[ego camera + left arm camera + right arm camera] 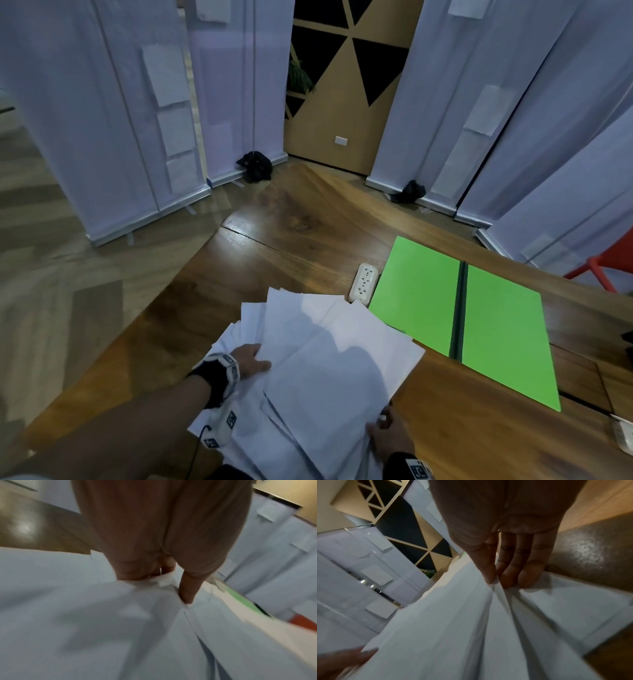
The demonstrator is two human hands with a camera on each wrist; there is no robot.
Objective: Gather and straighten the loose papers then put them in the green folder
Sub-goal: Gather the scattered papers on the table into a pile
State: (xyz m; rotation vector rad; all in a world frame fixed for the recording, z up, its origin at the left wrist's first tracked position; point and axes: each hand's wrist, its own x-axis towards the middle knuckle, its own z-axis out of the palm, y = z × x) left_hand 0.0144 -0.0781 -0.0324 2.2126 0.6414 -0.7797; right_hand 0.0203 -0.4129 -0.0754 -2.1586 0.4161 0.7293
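Note:
Several loose white papers (329,359) lie fanned in an untidy pile on the wooden table (291,246) near its front. My left hand (251,359) grips the pile's left edge; in the left wrist view the thumb (187,592) lies on top and the fingers tuck under the sheets (85,615). My right hand (385,425) holds the pile's near right corner. The right wrist view has its thumb and fingers (527,574) pinching the sheet edges (453,628). The green folder (418,305) lies open and flat to the right of the pile, its dark spine running down the middle.
A white power strip (363,284) lies between the papers and the folder's far left corner. White banner stands (102,137) ring the table. A red chair (603,270) stands at the far right. The table's left edge runs diagonally just left of the pile.

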